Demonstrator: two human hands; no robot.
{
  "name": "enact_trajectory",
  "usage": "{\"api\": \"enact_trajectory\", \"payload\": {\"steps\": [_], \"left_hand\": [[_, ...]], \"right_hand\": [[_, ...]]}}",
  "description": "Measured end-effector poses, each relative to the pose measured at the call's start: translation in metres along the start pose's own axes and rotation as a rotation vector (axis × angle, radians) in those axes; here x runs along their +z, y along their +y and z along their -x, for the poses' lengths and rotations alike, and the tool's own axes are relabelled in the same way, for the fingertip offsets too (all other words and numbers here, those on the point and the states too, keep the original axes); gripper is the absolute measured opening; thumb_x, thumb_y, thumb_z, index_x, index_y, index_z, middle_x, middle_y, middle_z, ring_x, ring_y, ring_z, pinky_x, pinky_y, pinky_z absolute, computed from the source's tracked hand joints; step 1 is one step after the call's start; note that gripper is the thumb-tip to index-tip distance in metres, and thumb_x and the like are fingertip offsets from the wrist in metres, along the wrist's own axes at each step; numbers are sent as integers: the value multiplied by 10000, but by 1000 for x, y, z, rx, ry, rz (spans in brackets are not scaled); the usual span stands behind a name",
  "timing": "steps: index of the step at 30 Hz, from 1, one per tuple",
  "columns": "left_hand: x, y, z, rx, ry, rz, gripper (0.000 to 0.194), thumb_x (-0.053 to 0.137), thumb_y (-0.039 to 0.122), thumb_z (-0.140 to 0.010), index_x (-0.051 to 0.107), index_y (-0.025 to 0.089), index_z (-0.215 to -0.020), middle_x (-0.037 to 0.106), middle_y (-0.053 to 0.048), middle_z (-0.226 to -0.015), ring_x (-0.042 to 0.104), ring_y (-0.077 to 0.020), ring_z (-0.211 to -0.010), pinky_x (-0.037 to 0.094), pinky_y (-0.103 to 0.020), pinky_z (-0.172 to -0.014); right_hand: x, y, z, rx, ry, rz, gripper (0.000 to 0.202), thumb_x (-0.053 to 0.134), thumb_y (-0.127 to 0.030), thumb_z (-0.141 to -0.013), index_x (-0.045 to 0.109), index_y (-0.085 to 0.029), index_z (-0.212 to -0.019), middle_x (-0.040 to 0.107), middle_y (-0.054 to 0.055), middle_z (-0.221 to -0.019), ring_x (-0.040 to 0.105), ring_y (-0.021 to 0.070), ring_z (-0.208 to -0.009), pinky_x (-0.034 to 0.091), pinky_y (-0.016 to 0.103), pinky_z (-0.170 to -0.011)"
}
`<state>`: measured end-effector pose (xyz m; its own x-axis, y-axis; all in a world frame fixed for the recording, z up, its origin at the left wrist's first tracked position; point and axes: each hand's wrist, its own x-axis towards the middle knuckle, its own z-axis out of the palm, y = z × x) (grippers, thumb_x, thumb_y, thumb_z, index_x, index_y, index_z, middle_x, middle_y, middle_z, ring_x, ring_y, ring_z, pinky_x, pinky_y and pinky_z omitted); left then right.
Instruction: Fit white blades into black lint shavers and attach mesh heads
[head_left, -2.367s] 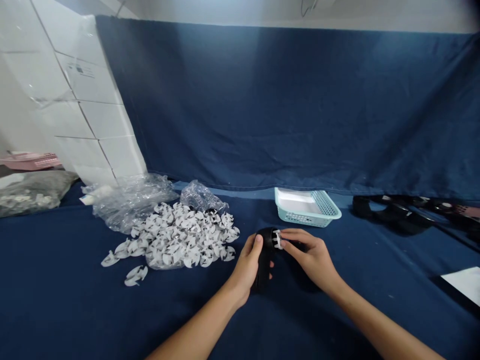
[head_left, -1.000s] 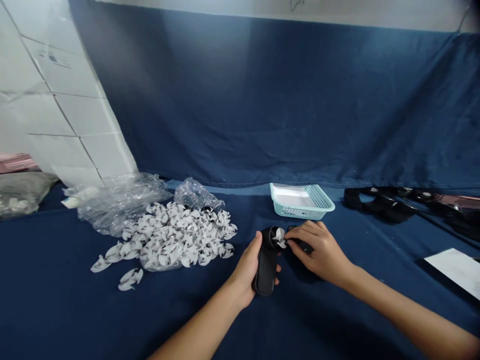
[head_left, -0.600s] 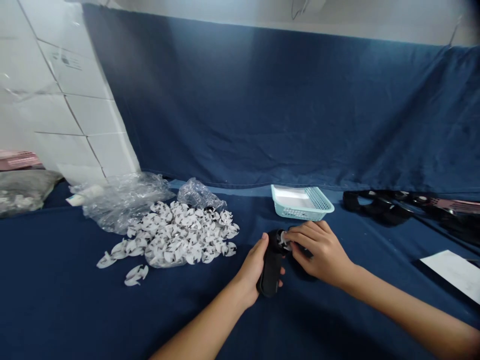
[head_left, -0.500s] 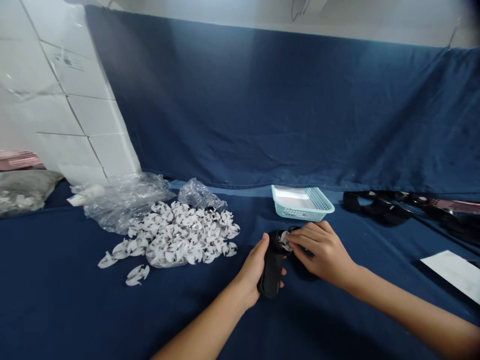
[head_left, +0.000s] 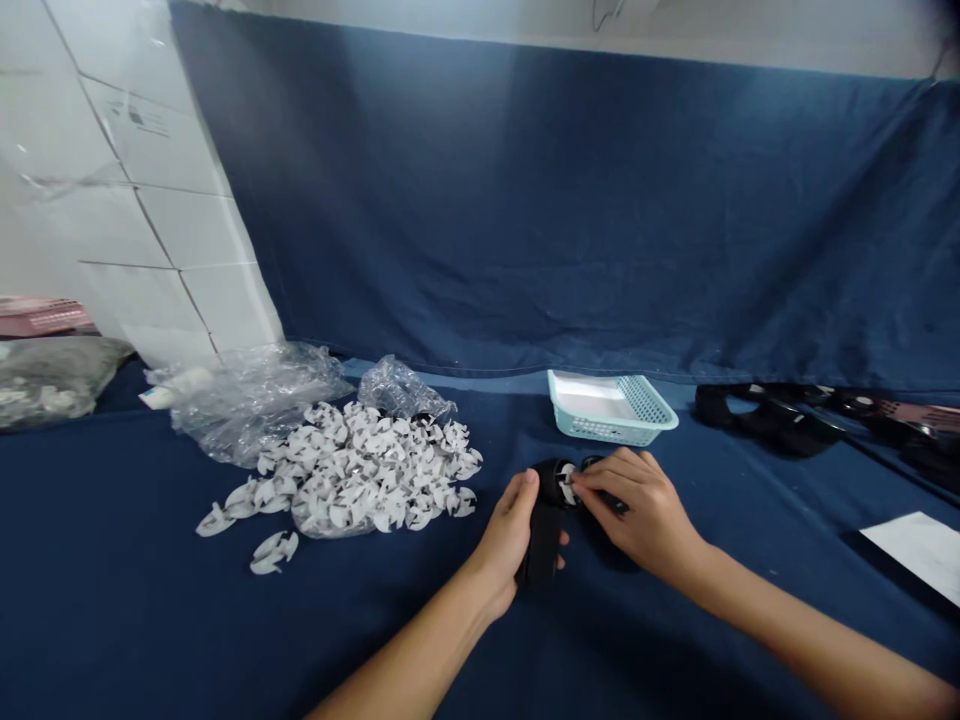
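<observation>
My left hand [head_left: 507, 535] is wrapped round the handle of a black device [head_left: 541, 540] that looks like a hair dryer body, its round end up and facing right. In that round opening sits a white plastic piece [head_left: 566, 485]. The fingertips of my right hand [head_left: 637, 500] pinch this piece at its right side. Behind the right fingers a dark round part shows, mostly hidden. To the left lies a heap of similar white plastic pieces [head_left: 382, 465], with one pair [head_left: 274, 552] lying apart in front.
Crumpled clear plastic bags [head_left: 251, 395] lie behind the heap. A light-blue basket [head_left: 607, 430] with white inside stands beyond my hands. Black parts [head_left: 780, 420] and a white sheet [head_left: 919, 550] lie on the right. White boxes [head_left: 150, 230] are stacked at left, beside a blue curtain [head_left: 562, 210].
The white piece now sits flatter in the round opening, with my right fingertips still on it. The black device is turned slightly. The view has shifted a little.
</observation>
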<state>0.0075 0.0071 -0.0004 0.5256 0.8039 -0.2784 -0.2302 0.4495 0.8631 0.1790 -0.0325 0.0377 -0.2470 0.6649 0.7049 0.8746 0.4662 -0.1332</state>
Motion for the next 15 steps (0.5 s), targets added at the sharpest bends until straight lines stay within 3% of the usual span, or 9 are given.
{"api": "enact_trajectory", "payload": {"steps": [4, 8, 15], "left_hand": [[-1, 5, -4, 46, 38, 49, 599, 515, 702, -806, 548, 206, -1140, 610, -3, -670, 611, -150, -530, 477, -228, -462], [-5, 9, -10, -8, 83, 126, 655, 526, 713, -790, 544, 190, -1184, 615, -9, -679, 600, -151, -505, 472, -242, -463], [-10, 11, -19, -34, 131, 152, 697, 509, 735, -783, 583, 147, -1150, 642, -40, -654, 593, -157, -481, 460, -247, -467]], "right_hand": [[10, 0, -8, 103, 52, -78, 112, 599, -220, -898, 709, -216, -876, 699, 36, -846, 601, 205, -775, 426, 391, -772], [17, 5, -18, 160, 19, -128, 139, 569, -227, -901, 698, -234, -953, 669, 62, -956, 601, 245, -891, 441, 445, -855], [27, 12, -14, 179, -77, -200, 253, 471, -77, -847, 658, -226, -929, 539, 99, -1245, 515, 289, -1142, 445, 506, -934]]}}
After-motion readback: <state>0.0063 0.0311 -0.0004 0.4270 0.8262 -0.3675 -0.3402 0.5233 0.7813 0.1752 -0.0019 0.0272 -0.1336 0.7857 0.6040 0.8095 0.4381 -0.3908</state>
